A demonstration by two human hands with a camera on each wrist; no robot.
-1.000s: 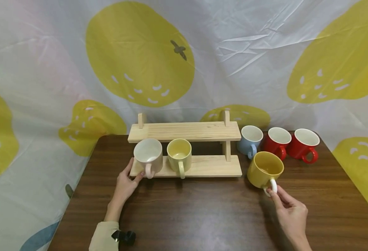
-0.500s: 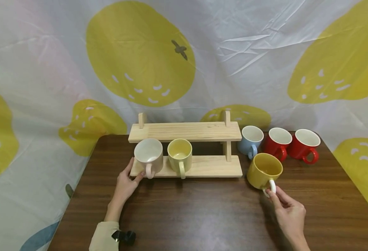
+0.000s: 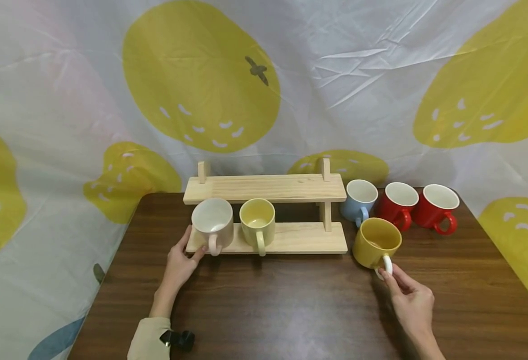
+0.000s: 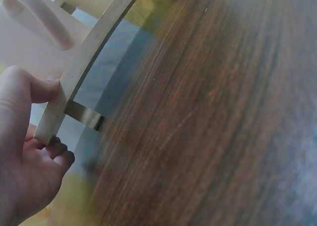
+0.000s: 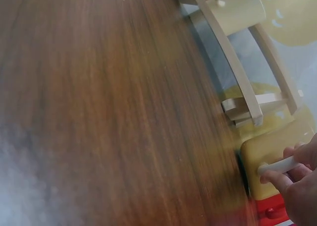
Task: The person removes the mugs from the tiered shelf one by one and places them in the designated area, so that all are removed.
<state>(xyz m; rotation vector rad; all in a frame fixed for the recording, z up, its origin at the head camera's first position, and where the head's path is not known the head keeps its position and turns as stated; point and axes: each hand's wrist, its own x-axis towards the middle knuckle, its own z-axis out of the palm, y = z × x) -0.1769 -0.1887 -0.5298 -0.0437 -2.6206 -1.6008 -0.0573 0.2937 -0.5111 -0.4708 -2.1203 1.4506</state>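
My left hand (image 3: 180, 267) grips the left end of the lower board of a two-tier wooden shelf (image 3: 309, 239). In the left wrist view the thumb lies at the board's front edge and the fingers curl beneath it. Close to that thumb a pale pinkish-white mug (image 3: 221, 235) stands on the board, and a cream-yellow mug (image 3: 268, 235) stands to its right. My right hand (image 3: 413, 302) pinches the white handle of a mustard-yellow mug (image 3: 372, 252), just right of the shelf. The right wrist view shows fingers around that handle (image 5: 277, 165).
Behind the mustard mug stand a light blue mug (image 3: 353, 210) and two red mugs, one in the middle (image 3: 390, 210) and one at the right (image 3: 426, 212). The brown table (image 3: 282, 310) backs onto a lemon-print cloth (image 3: 309, 120).
My right hand and the mustard-yellow mug have shifted slightly left, toward the shelf. The left hand and the mugs on the shelf stay where they were.
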